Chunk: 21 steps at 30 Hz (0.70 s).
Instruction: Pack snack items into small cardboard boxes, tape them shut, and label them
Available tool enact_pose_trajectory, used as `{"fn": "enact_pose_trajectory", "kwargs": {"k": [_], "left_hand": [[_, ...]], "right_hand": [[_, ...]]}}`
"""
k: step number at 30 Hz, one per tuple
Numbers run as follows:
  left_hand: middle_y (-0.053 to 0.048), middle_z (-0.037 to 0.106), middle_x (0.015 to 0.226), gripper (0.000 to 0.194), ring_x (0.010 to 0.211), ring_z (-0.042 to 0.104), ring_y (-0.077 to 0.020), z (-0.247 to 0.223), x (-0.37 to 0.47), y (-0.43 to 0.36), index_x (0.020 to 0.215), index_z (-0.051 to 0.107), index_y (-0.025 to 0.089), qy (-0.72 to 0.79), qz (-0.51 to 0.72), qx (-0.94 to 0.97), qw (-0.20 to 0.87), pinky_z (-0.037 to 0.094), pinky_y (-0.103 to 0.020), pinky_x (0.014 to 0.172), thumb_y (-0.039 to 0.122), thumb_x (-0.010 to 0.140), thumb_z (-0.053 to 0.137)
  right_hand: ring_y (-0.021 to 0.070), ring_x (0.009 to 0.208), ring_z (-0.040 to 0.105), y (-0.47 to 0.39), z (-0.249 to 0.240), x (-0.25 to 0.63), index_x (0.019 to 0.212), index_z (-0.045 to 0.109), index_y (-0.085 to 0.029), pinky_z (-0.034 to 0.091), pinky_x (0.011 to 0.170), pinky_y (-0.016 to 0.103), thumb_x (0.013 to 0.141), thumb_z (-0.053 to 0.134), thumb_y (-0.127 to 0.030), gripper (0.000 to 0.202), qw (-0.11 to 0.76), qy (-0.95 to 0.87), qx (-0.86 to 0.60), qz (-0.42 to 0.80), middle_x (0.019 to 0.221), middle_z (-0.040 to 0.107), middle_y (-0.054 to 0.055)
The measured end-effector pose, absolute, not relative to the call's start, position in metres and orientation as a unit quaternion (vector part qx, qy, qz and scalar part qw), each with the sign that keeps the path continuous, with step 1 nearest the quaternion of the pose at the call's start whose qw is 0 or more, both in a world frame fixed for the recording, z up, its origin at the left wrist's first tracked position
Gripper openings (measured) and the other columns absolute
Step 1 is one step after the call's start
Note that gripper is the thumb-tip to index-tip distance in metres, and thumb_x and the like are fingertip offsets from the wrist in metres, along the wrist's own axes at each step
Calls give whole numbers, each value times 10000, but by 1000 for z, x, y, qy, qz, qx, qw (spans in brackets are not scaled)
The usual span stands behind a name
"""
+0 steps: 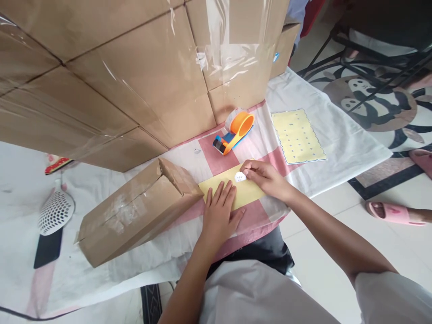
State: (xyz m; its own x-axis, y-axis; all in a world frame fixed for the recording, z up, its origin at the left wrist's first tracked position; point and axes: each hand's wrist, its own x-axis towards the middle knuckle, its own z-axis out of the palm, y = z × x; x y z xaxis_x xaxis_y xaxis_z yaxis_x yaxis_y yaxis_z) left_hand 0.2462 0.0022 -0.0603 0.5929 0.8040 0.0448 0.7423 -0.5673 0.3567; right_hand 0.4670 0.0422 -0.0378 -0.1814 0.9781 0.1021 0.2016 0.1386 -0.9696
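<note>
A plain yellow paper (249, 194) lies on the cloth-covered table in front of me. My left hand (221, 216) rests flat on its left part, fingers spread. A small white cloud-shaped piece with tiny marks (240, 177) is on the upper middle of the paper. The thumb and fingertips of my right hand (261, 177) pinch at the right edge of that white piece. Behind the paper stands an orange and blue tape dispenser (239, 130). To the right lies a yellow sheet with a scalloped edge and small printed marks (299, 136).
Stacked cardboard boxes (145, 67) wrapped in clear tape rise at the back. A taped carton (135, 211) sits left of the paper. Farther left are a white perforated object (56, 211) and a dark flat item (48, 248). A person's pink-slippered foot (393, 212) is on the floor right.
</note>
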Motion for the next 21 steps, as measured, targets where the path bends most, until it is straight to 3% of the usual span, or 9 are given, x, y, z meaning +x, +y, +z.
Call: {"fn": "enact_pose_trajectory", "kwargs": {"k": [3, 6, 10, 14, 21], "left_hand": [[-131, 619, 1490, 439, 1446, 524, -279, -56, 241, -3, 1422, 565, 208, 447, 206, 842, 222, 333, -545, 1258, 370, 1014, 559], [-103, 746, 1253, 400, 1183, 701, -234, -47, 236, -11, 1351, 607, 237, 501, 348, 710, 350, 546, -414, 1045, 379, 979, 640], [-47, 777, 962, 266, 853, 745, -164, -35, 235, -15, 1152, 694, 231, 564, 440, 533, 452, 595, -289, 816, 373, 929, 726], [-30, 767, 891, 179, 753, 719, -124, -33, 236, -14, 1048, 709, 212, 559, 467, 513, 454, 585, -243, 745, 327, 917, 748], [-3, 734, 958, 230, 860, 706, -109, -30, 227, -13, 1154, 647, 247, 493, 431, 677, 337, 571, -214, 771, 189, 938, 703]], "right_hand": [[122, 620, 446, 30, -30, 450, 814, 565, -197, 352, 579, 260, 1018, 548, -533, 394, 448, -543, -489, 516, 671, 503, -30], [110, 594, 401, 18, -28, 427, 831, 575, -194, 321, 550, 254, 1014, 569, -500, 356, 459, -512, -475, 549, 670, 471, -42], [128, 672, 486, 5, -30, 402, 812, 596, -193, 385, 623, 267, 1011, 585, -421, 302, 475, -522, -455, 543, 735, 541, -12], [120, 671, 505, -5, -30, 395, 809, 607, -189, 392, 616, 253, 1008, 575, -322, 241, 489, -499, -445, 561, 739, 569, -11], [88, 591, 435, -7, -22, 415, 771, 627, -171, 343, 547, 236, 901, 611, -182, 131, 476, -527, -438, 551, 672, 537, -34]]}}
